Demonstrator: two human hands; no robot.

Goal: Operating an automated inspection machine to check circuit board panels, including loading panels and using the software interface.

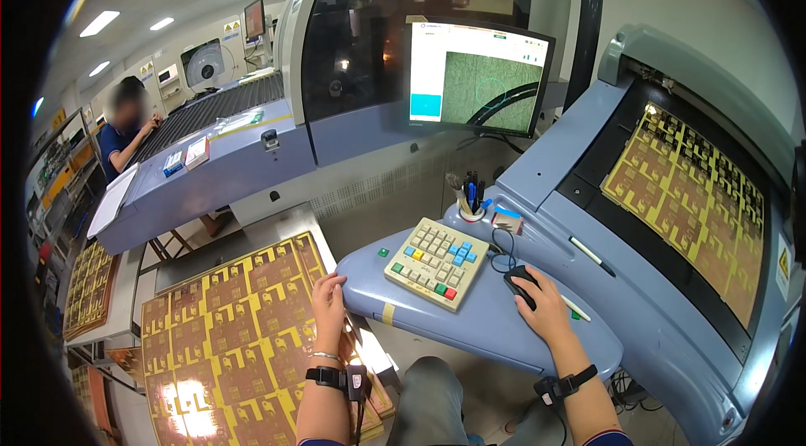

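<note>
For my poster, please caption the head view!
Right fingers on black mouse, left fingers at the edge of a blue console, keypad between.

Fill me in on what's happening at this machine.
The person's right hand is on the black computer mouse, while the left hand is at the left end of the blue console, holding nothing visible. The monitor shows a greenish image. One patterned circuit-board panel lies on the machine bed at right; more lie at lower left. A co-worker sits or stands at far left.
</note>
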